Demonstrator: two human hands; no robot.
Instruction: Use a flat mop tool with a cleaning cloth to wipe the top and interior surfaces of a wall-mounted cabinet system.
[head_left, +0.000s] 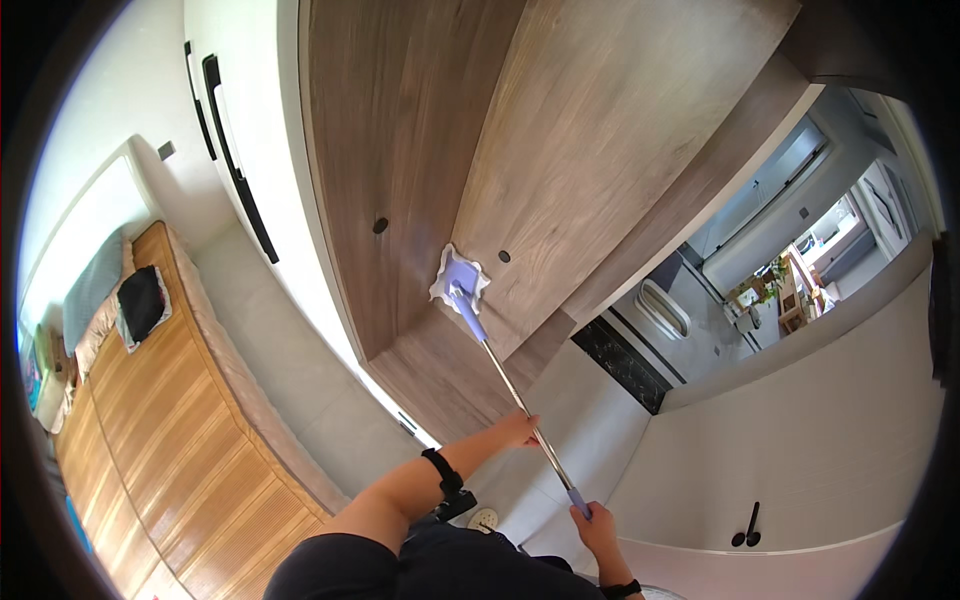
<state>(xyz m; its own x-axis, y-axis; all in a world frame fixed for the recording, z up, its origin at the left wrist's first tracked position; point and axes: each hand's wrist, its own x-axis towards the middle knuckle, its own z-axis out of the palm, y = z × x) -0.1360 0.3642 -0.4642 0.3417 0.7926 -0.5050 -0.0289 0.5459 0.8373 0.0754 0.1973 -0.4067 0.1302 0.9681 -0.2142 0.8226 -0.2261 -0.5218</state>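
A flat mop (461, 279) with a purple head and a white cloth edge rests against the wood panels, where two of them meet in a corner. Its silver pole (505, 378) runs down toward me at a slant. My left hand (517, 430) is closed round the middle of the pole. Lower down, my right hand (597, 527) grips the purple handle end. A dark strap circles my left forearm, and a dark band is on my right wrist.
Round black fittings (504, 256) dot the wood panels (580, 140). To the left, a white cabinet door (262, 110) has long black handles, beyond it a bed (180, 420) with a slatted mat. At right lie a doorway, a dark threshold (622, 362) and a white door with a black handle (752, 525).
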